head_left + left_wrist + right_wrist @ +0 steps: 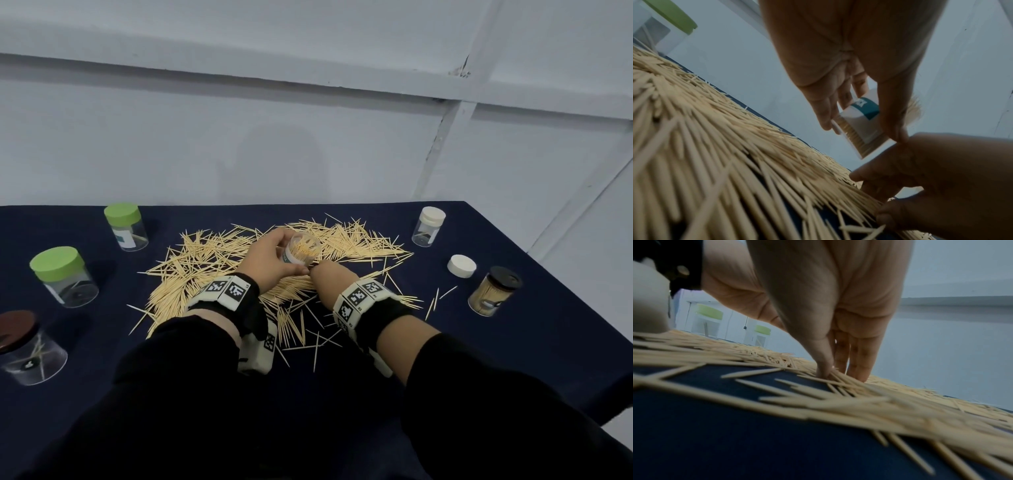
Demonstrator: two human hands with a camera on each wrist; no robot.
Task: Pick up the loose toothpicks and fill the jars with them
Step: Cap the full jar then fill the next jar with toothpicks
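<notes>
Gripping the open jar [303, 249], the left hand [270, 257] hovers beside the right hand [329, 279] pinching toothpicks [838, 379].

The person is wearing black long sleeves [178, 394] reaching toward both wrists. Each wrist is carrying a white band of square blocks printed with black-and-white coded markers, the left wristband [222, 291] and the right wristband [359, 301], each over a black strap [255, 310] beside its sleeve cuff.
</notes>
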